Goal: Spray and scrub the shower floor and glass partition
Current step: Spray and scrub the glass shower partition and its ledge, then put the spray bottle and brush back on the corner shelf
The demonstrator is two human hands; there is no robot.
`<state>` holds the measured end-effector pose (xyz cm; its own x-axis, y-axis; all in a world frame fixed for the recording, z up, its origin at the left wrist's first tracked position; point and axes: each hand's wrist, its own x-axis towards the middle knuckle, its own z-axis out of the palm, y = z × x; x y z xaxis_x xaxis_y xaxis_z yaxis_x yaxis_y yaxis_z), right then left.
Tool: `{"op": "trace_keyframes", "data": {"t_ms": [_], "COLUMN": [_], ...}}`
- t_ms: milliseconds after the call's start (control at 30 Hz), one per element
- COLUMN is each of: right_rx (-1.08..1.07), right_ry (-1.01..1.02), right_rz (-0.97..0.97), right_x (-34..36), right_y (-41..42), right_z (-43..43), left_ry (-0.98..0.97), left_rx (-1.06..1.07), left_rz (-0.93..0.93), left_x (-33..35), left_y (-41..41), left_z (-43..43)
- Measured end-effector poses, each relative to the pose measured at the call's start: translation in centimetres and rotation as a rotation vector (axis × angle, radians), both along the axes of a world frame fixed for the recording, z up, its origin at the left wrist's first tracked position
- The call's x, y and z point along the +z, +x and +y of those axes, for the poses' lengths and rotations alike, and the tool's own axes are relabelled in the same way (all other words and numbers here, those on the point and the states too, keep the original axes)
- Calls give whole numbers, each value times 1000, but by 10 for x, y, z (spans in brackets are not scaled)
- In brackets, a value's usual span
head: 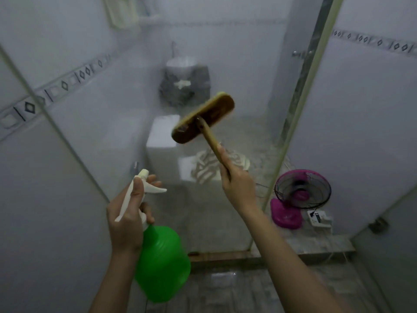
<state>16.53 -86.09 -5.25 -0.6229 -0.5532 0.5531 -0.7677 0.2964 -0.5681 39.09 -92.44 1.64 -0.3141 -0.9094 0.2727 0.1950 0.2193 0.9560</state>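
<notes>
Right hand (237, 184) below raised scrub brush (203, 119)

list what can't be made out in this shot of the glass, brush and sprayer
Head view: the things behind the glass partition are blurred by its haze.
Head view: the brush bristles face away; contact with the glass is unclear.
Head view: the spray bottle neck is covered by the left hand.
Head view: the shower floor is cut off by the bottom edge.
</notes>
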Motion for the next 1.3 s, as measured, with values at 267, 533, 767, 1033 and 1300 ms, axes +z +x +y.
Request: {"op": "trace_keyframes", "data": {"t_ms": [267,533,767,1033,1300], "right_rx": [221,680,1103,1446,1876], "right_ry": [-142,-19,137,514,779], "right_rz": [-94,-216,-442,-547,-439], "right_x": [-12,-43,-60,-74,-93], "right_y": [14,2,26,85,125], "right_z": [-12,-15,-33,10,124], "left_ry": [1,15,103,132,141], "left_rx": [228,711,1152,1657,2138], "left_rz": [-34,-86,-87,-181,-161], "left_x": [-17,-54,-64,-62,-60], "left_y": [13,10,0,-16,-102], "left_z": [-9,30,119,265,427]}}
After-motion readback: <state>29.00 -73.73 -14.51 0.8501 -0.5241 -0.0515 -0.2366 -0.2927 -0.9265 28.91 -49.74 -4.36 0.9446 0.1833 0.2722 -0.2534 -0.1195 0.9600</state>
